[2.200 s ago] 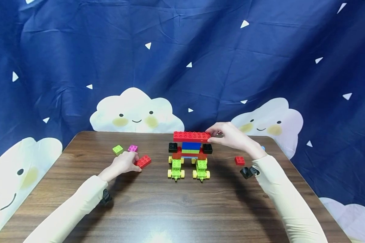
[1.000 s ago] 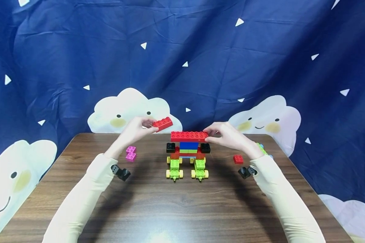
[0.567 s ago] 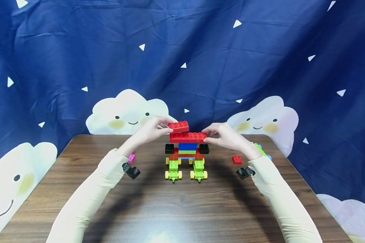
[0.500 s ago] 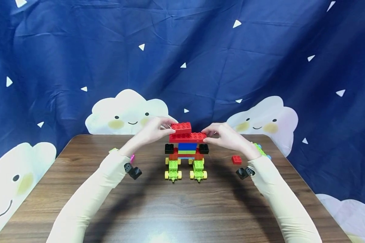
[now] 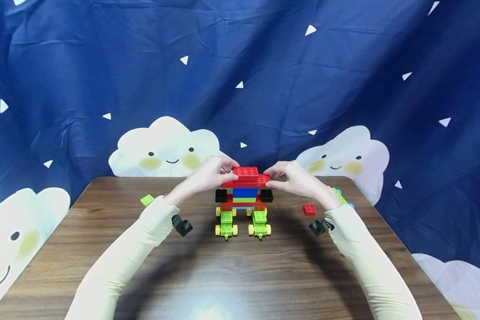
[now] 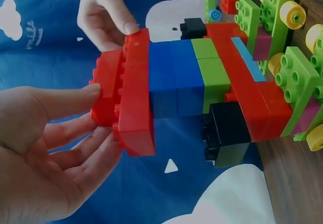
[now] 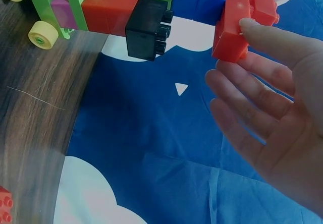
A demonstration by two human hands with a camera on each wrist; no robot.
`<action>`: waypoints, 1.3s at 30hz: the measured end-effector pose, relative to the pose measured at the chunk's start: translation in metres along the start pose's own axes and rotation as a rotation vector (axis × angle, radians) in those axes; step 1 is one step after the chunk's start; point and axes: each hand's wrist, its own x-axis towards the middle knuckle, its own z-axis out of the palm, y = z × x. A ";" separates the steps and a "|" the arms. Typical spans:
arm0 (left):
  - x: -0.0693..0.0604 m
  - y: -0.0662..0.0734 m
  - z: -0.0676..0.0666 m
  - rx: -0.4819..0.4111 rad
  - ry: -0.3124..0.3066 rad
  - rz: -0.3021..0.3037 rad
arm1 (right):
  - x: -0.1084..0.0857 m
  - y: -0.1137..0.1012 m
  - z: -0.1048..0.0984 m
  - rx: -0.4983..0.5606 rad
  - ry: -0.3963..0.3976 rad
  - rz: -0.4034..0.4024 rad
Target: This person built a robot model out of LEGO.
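Note:
A toy brick model stands on the table, with green wheeled bases (image 5: 226,224), black side bricks (image 5: 266,195) and a blue middle section (image 5: 245,193). Across its top lies a long red brick (image 6: 137,93). My left hand (image 5: 211,172) pinches a shorter red brick (image 5: 246,172) between thumb and fingers. That brick lies on the long one, left of its right end; studs show along the seam, and I cannot tell whether it is fully seated. With thumb and fingertips, my right hand (image 5: 290,178) holds the long brick's right end.
A small red brick (image 5: 309,210) lies on the wooden table (image 5: 240,271) right of the model. Behind my right wrist is a green piece with blue wheels (image 5: 340,195), partly hidden. A lime green brick (image 5: 147,200) lies at the left.
My left hand has picked the shorter red brick off the table, carried it up and right, and set it on the long brick. My right hand keeps its grip. The left arm now hides the pink bricks.

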 end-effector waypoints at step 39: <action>0.003 0.000 0.003 0.091 0.009 0.065 | 0.016 -0.023 -0.005 -0.023 0.030 -0.055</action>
